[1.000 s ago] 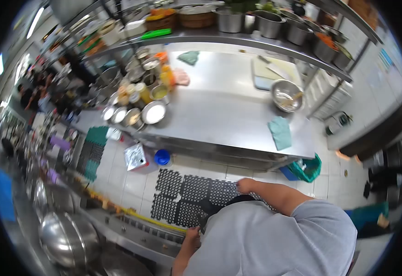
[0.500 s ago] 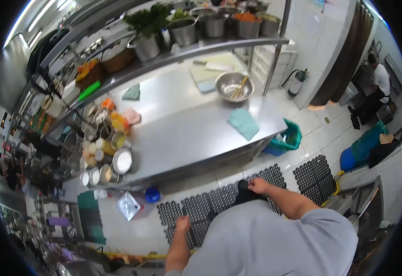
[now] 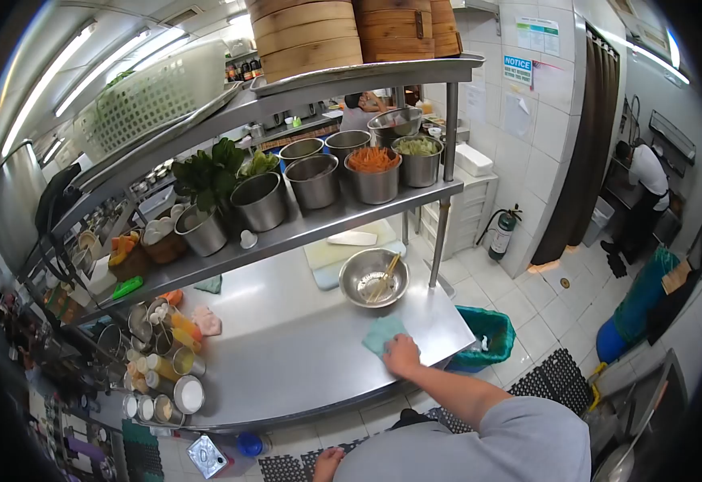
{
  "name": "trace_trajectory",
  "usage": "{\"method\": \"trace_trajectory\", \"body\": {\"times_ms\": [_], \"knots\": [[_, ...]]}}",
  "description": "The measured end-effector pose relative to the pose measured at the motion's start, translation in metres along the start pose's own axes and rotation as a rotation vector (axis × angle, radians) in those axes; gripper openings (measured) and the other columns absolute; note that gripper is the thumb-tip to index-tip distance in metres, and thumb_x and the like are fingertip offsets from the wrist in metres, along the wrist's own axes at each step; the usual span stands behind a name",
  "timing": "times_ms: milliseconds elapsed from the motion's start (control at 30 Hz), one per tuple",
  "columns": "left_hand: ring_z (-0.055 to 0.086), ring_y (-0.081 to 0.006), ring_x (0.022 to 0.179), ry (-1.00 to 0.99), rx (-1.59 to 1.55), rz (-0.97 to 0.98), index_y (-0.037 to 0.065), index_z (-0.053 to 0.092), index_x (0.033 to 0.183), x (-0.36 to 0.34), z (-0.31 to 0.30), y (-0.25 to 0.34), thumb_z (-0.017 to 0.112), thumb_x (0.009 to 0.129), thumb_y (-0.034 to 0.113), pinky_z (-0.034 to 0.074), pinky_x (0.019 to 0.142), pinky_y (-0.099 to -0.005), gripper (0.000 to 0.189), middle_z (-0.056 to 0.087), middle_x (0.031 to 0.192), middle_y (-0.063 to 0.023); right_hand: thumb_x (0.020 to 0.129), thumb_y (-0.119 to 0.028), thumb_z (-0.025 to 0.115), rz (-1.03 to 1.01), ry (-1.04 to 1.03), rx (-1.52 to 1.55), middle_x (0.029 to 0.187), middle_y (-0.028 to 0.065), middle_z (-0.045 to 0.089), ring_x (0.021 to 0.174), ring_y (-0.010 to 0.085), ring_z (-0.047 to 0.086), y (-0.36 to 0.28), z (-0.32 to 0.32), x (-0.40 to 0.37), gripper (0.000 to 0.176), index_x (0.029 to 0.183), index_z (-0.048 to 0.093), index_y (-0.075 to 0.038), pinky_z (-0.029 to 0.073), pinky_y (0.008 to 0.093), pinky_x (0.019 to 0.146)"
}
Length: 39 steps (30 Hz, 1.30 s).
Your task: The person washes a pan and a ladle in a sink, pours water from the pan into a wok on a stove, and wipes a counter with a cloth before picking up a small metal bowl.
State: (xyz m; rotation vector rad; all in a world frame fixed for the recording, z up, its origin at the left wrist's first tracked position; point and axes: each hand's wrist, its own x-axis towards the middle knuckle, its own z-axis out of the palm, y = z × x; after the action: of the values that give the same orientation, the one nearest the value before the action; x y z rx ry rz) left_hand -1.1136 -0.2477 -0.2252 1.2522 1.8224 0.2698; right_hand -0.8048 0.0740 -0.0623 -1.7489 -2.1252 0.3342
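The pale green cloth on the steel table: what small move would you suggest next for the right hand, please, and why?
I would probably close the right hand on the pale green cloth: its fingers are already at the near side, the cloth lies loosely spread, and the shiny metal bowl sits just beyond, not on top.

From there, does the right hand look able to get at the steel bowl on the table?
Probably yes: the right hand is at the green cloth, close to the steel bowl, and only that low-lying cloth shows between them.
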Motion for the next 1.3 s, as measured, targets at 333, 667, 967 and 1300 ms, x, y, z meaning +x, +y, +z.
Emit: {"method": "trace_trajectory", "body": {"times_ms": [333,667,967,1300], "knots": [[0.069,-0.0338,0.108,0.438,-0.235,0.394,-0.001,0.067,0.127,0.038,-0.107,0.24,0.069,0.1,0.033,0.054,0.095,-0.0439,0.043,0.072,0.115,-0.0202,0.099,-0.02,0.056,-0.469,-0.417,0.576,0.133,0.0267,0.064,0.126,0.043,0.059,-0.062,0.078,-0.013,0.04,0.136,0.065,-0.005,0.048,0.0501,0.108],[0.029,-0.0473,0.154,0.368,0.512,0.696,0.002,0.044,0.156,0.125,-0.091,0.249,0.053,0.105,0.053,0.026,0.124,-0.0618,0.073,0.037,0.164,-0.0257,0.098,-0.017,0.063,0.198,-0.311,0.766,0.102,0.0153,0.077,0.082,0.0247,0.075,-0.007,0.037,-0.009,0.031,0.12,0.071,0.002,0.061,0.037,0.076],[0.025,-0.0439,0.157,0.375,0.489,0.582,0.007,0.045,0.157,0.115,-0.171,0.184,0.062,0.095,0.038,0.019,0.127,-0.0598,0.071,0.032,0.167,-0.0234,0.104,-0.013,0.057,0.569,-0.319,1.149,0.089,0.0136,0.074,0.064,0.0199,0.074,0.024,0.031,-0.017,0.023,0.118,0.066,0.002,0.059,0.0299,0.054],[0.02,-0.0452,0.158,0.624,0.115,0.397,0.001,0.04,0.157,0.098,-0.268,0.03,0.075,0.084,0.032,0.012,0.128,-0.061,0.087,0.028,0.167,-0.0284,0.1,-0.014,0.06,0.69,-0.349,1.05,0.082,0.0164,0.075,0.056,0.0216,0.072,0.011,0.014,0.0,0.019,0.105,0.069,0.002,0.054,0.0307,0.045]]}}
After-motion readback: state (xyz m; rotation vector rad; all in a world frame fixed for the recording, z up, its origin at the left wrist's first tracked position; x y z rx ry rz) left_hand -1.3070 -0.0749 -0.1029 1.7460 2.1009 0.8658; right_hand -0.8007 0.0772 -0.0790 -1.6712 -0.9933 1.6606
